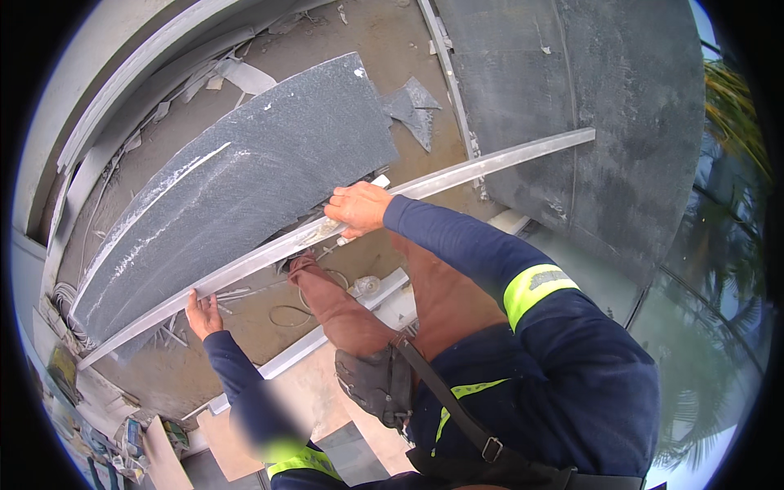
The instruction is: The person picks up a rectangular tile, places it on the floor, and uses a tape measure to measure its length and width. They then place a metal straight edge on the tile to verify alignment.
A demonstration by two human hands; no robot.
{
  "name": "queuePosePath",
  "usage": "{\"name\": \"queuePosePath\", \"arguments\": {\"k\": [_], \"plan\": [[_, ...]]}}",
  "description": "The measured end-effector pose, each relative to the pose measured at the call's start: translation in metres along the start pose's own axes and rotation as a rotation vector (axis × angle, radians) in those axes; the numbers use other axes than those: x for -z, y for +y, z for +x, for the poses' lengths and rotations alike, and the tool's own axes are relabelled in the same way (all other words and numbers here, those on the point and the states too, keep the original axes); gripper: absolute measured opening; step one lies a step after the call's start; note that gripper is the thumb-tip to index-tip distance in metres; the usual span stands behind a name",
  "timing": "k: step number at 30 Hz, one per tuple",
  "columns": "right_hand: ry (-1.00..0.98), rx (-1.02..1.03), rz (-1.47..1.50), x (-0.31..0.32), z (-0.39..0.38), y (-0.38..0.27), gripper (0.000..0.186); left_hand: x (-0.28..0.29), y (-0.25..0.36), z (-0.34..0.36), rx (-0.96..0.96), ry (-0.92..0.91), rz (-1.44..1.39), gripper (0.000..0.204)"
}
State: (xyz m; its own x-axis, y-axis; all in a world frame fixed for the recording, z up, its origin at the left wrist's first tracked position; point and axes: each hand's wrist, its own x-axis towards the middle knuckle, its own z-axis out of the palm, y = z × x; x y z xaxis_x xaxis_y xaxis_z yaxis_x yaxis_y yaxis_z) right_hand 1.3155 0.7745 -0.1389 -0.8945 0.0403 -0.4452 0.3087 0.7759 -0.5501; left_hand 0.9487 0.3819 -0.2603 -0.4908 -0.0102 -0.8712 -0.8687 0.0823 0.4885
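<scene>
A long, straight pale metal bar [490, 163] lies slantwise across a dark grey stone slab [253, 155], along the slab's near edge. The slab has a curved far edge, with white dust and a pale line along it. My right hand [357, 208] is closed over the middle of the bar, fingers wrapped across its top. Small white ends show beside that hand; what they belong to is hidden. Farther left, my left hand [202, 314] grips the bar's near edge, its fingers pointing up against it. The bar's right end reaches over a bigger grey slab [637, 122].
Broken stone pieces [415, 110] lie past the slab on the dusty brown floor. A curved pale wall edge [90, 122] bounds the far left. Cable [290, 317] loops near my feet, beside a white rail [302, 351]. Glass [694, 327] borders the right.
</scene>
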Motion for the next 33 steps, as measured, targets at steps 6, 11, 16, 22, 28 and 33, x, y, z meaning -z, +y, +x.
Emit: {"name": "queuePosePath", "arguments": {"k": [6,11,16,22,28,33], "plan": [[-0.044,-0.075,-0.035,-0.026,0.041,0.019,0.042,-0.035,-0.009,-0.031,-0.033,-0.003,0.034,0.06],[-0.089,-0.103,-0.06,-0.054,0.087,0.044,0.039,-0.068,-0.057,-0.107,-0.018,-0.077,0.466,0.072],[0.025,-0.17,-0.07,-0.099,0.116,0.073,0.037,-0.031,-0.168,-0.16,0.013,-0.23,0.853,0.061],[0.024,-0.204,-0.136,-0.118,0.133,0.067,0.04,-0.017,-0.212,-0.206,0.123,-0.23,0.873,0.06],[-0.078,-0.233,-0.121,-0.1,0.129,0.057,0.04,-0.029,-0.216,-0.19,0.055,-0.115,0.662,0.055],[-0.052,-0.23,-0.144,-0.113,0.124,0.061,0.04,-0.045,-0.194,-0.183,0.212,-0.095,0.443,0.054]]}}
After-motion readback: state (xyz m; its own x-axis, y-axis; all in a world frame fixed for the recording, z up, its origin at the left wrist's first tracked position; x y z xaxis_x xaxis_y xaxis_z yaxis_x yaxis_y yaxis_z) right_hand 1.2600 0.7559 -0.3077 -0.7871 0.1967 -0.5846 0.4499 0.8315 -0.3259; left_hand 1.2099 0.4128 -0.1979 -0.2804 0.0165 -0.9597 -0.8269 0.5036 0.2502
